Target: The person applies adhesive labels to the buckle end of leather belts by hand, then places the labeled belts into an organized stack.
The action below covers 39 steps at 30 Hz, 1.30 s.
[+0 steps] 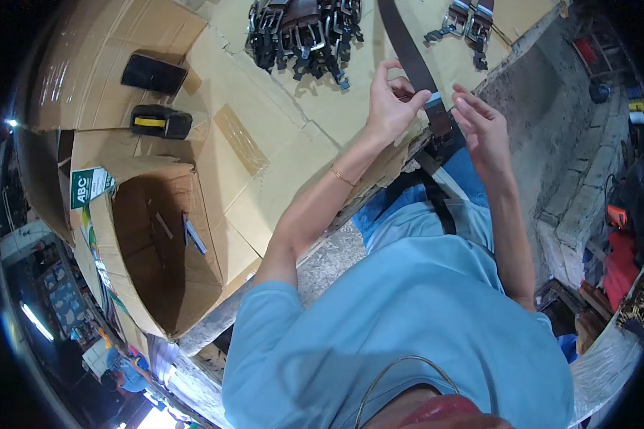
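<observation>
A dark brown belt (pixel 411 53) runs down from the top of the view to the table's near edge. A pale blue-and-white band (pixel 433 100) wraps around it close to its lower end. My left hand (pixel 396 106) is closed at the belt's left edge, thumb tip against the band; its other fingertips are partly hidden. Just right of the belt, my right hand (pixel 483 129) is held up with fingers extended and apart, holding nothing. The belt's lower end (pixel 440 127) hangs at the table edge above my lap.
Bundled belts with metal buckles (pixel 304 36) lie at the top; two more buckles (pixel 469 25) sit right of the belt. On the cardboard-covered table (pixel 279 136) are a phone-like black object (pixel 154 74), a black-and-yellow item (pixel 161 122) and an open carton (pixel 200 214) holding small strips.
</observation>
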{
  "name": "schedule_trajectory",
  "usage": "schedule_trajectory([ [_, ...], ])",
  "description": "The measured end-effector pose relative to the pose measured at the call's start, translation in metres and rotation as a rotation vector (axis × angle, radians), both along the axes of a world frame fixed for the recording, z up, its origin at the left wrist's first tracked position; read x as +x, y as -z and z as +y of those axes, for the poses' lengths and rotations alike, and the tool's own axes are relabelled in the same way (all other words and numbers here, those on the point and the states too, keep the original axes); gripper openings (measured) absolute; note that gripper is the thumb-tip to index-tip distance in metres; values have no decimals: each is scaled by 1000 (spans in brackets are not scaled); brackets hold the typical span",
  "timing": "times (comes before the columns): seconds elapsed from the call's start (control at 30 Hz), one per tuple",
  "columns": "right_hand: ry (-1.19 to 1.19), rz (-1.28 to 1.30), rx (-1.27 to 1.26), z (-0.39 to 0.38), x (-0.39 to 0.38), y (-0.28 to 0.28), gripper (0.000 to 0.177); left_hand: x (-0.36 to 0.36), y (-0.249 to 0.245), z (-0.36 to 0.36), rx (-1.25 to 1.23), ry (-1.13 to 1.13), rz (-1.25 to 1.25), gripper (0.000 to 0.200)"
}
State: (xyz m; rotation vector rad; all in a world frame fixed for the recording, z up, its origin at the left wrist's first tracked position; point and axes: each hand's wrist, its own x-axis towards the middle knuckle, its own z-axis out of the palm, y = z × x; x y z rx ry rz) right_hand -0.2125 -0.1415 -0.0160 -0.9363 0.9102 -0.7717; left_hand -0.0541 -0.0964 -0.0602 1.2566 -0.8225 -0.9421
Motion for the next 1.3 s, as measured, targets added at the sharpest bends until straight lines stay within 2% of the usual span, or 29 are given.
schedule_trajectory([
  [0.03, 9, 2, 6, 3, 3, 4, 26, -2, 4, 0, -16, -36, 19, 52],
  [0.1, 72, 44, -185, 7, 11, 13, 24, -5, 9, 0, -22, -72, 38, 52],
  [0.17, 95, 82, -237, 11, 19, 14, 23, -8, 11, -1, -63, -145, 153, 53],
  [0.3, 146, 139, -352, 11, 29, 27, 21, -6, 12, 0, -20, -206, 174, 53],
  [0.4, 161, 115, -265, 12, 38, 25, 20, -6, 10, 0, -45, -260, 208, 51],
  [0.6, 161, 215, -272, 8, 46, 34, 20, -5, 10, 1, -48, -265, 209, 52],
  [0.93, 165, 185, -297, 5, 47, 41, 24, -6, 21, -5, -126, -273, 259, 54],
  [1.17, 175, 289, -287, 6, 49, 41, 25, -5, 18, -3, -86, -263, 182, 53],
  [1.3, 188, 331, -299, 5, 50, 43, 24, -6, 16, -3, -113, -260, 235, 53],
])
